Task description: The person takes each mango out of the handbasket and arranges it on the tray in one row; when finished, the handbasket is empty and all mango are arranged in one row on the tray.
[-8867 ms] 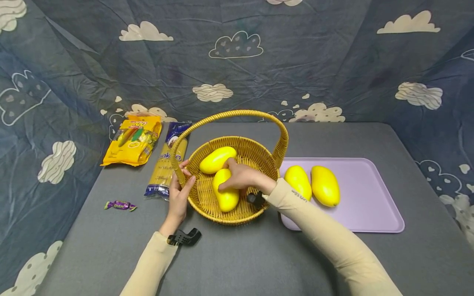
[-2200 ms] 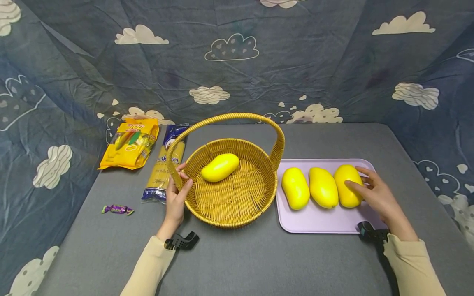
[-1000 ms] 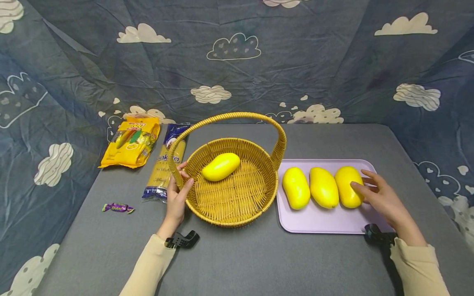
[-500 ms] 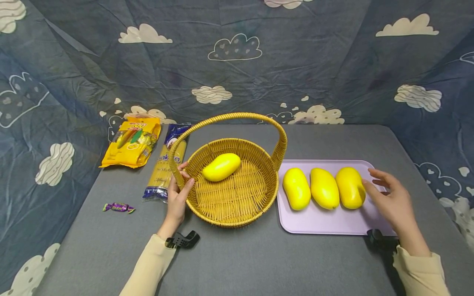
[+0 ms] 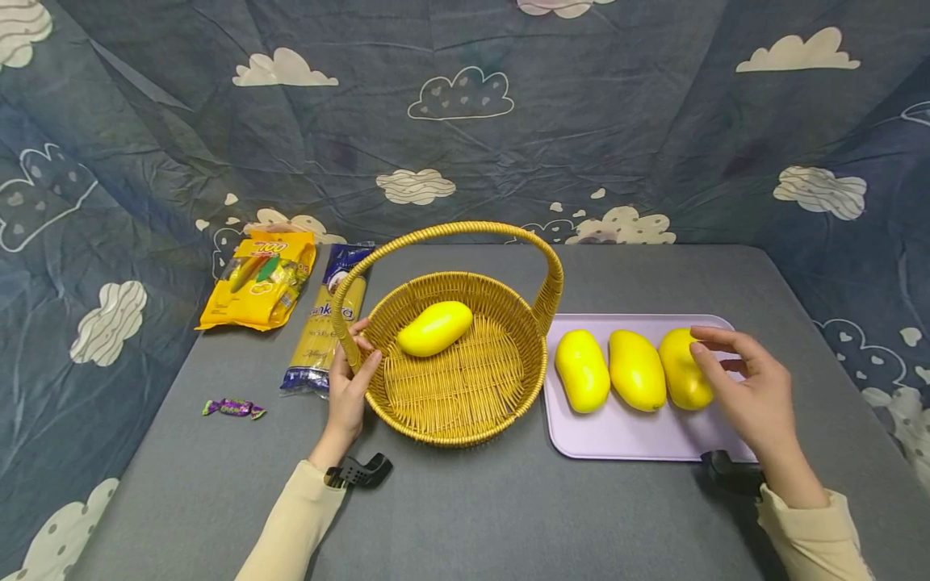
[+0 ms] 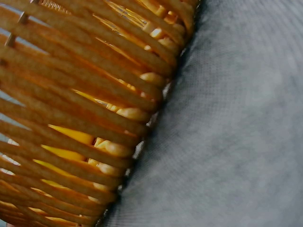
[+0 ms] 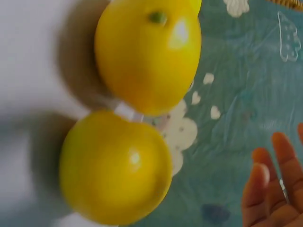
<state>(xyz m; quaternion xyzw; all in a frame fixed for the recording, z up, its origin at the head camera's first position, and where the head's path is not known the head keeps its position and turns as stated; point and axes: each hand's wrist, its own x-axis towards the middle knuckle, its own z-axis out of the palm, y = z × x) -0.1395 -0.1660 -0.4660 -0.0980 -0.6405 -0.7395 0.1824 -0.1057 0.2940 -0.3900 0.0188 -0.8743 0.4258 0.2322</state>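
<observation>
A golden wicker basket [image 5: 450, 420] with a tall handle stands mid-table, one yellow mango [image 5: 434, 328] inside it. My left hand [image 5: 347, 395] grips its left side at the foot of the handle, thumb on the rim; the left wrist view shows only the wicker wall [image 6: 85, 94] and the tabletop. On the lilac tray [image 5: 639, 440] to the right lie three mangoes in a row: a left one [image 5: 582, 371], a middle one [image 5: 636, 371] and a right one [image 5: 681, 375]. My right hand [image 5: 756, 391] hovers by the right mango, fingers loosely bent, apart from it in the right wrist view.
Left of the basket lie a pack of spaghetti [image 5: 320, 331] and a yellow candy bag [image 5: 257, 282]. A purple wrapped candy [image 5: 234, 407] sits nearer the front left. A dark cloud-print cloth [image 5: 465, 145] hangs behind the table.
A mango went from the basket to the tray's right end. My right hand let go of it, drew back right, then came leftward over its edge. My left hand stayed on the basket.
</observation>
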